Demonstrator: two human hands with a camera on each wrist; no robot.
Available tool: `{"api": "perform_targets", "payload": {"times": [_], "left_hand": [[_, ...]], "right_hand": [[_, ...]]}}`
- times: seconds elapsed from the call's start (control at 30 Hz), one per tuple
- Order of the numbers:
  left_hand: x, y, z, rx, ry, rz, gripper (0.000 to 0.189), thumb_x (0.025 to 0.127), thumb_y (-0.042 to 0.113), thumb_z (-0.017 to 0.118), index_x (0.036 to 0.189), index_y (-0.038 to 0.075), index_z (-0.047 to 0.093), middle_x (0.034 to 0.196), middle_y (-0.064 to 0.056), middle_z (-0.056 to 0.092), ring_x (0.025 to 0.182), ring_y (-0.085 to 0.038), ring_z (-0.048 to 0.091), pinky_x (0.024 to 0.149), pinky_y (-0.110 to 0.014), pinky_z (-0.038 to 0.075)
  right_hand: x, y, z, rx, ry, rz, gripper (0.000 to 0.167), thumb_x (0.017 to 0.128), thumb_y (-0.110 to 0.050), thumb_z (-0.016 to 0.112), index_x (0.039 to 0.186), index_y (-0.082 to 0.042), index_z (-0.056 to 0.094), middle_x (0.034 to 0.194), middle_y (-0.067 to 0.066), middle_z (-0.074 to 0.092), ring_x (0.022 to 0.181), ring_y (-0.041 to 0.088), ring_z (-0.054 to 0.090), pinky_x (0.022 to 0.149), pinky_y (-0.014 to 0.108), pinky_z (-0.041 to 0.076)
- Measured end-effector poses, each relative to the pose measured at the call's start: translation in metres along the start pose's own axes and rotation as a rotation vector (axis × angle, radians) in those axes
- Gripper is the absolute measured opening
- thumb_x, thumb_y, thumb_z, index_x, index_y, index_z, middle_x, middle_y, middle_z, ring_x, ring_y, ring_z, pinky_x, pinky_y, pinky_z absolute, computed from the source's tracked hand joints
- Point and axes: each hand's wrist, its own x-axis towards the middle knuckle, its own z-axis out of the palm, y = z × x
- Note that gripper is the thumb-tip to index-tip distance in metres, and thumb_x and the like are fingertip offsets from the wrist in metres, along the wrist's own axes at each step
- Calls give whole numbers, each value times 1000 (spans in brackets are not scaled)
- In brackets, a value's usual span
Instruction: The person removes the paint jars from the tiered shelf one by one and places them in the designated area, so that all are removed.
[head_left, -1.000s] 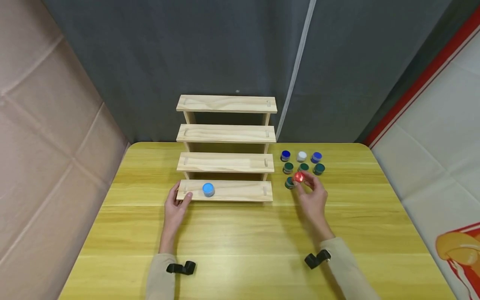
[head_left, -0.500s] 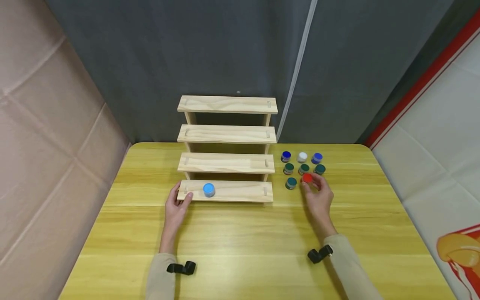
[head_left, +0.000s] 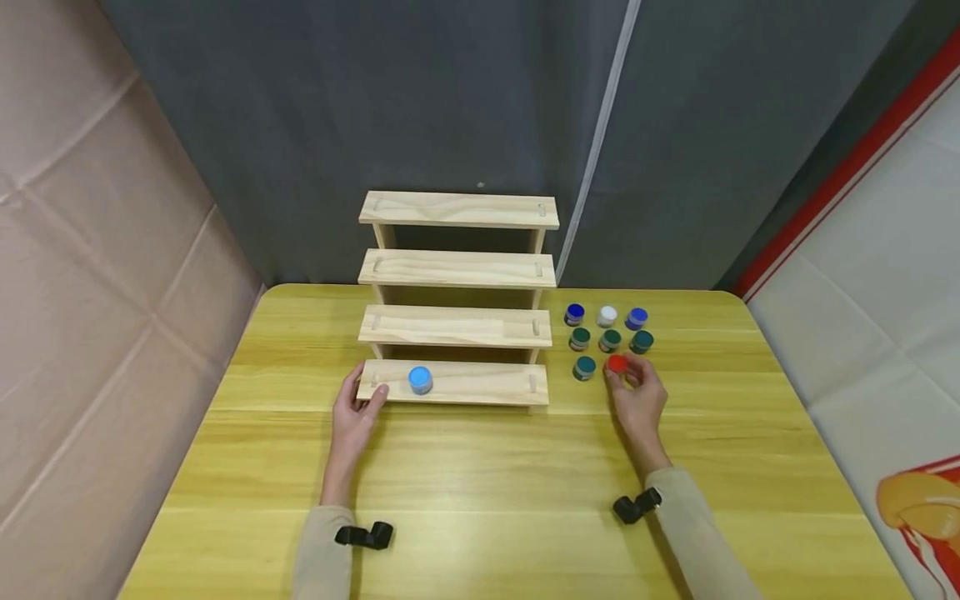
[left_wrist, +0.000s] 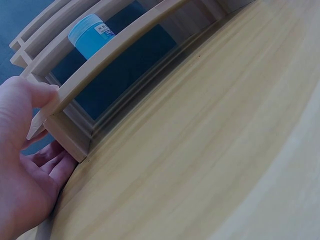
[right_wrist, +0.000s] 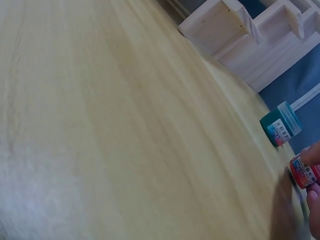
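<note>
My right hand (head_left: 641, 404) pinches a small red paint jar (head_left: 616, 363) between thumb and fingers, low at the table. In the right wrist view the red jar's label (right_wrist: 303, 170) shows, just beside a green paint jar (right_wrist: 281, 125). My left hand (head_left: 352, 427) grips the left end of the lowest step of a four-tier wooden display rack (head_left: 487, 383). Its thumb lies on top of the board and its fingers reach behind the side panel. On that same step stands a light blue paint jar (head_left: 420, 381), also visible in the left wrist view with a white label.
Right of the rack stand several more paint jars in rows: a dark blue jar (head_left: 574, 314), a white jar (head_left: 607, 316), a violet-blue jar (head_left: 637, 318) and several green jars (head_left: 610, 340). A grey curtain (head_left: 480, 100) hangs behind the wooden table (head_left: 480, 500).
My right hand has carried the red jar rightward, then slightly toward me, to beside the nearest green jar. The left hand keeps its grip on the rack.
</note>
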Motion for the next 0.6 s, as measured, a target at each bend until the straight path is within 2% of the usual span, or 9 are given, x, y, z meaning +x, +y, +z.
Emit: {"api": "perform_targets", "payload": {"times": [0.13,0.3,0.37,0.6], "left_hand": [[0,-1,0,-6,2,-5,64,99,8,64,156,7,35,152,-22,45,128,-24,50,96,-5,47],[-1,-1,0,-5,-1,-11,64,99,9,64,157,8,35,151,-23,46,125,-21,52,96,-6,47],[-1,0,0,-6,-3,-13,64,100,9,64,157,8,35,151,-22,46,126,-21,51,96,-6,47],[-2,1,-1,-13,-17,-1,64,100,10,63,158,10,34,153,-20,45,126,-19,51,95,-6,48]], "right_hand": [[0,6,1,-22,15,-24,40,89,-7,76,126,2,63,122,24,69,111,38,65,101,46,54],[-1,10,0,-43,17,-40,41,89,-8,76,126,2,64,120,23,70,109,37,66,94,34,54],[-1,9,0,-41,13,-43,41,89,-8,76,126,2,63,120,24,70,110,37,66,94,32,53],[-3,4,-3,-23,2,-18,45,89,-8,75,130,2,61,125,23,67,115,37,63,105,46,51]]}}
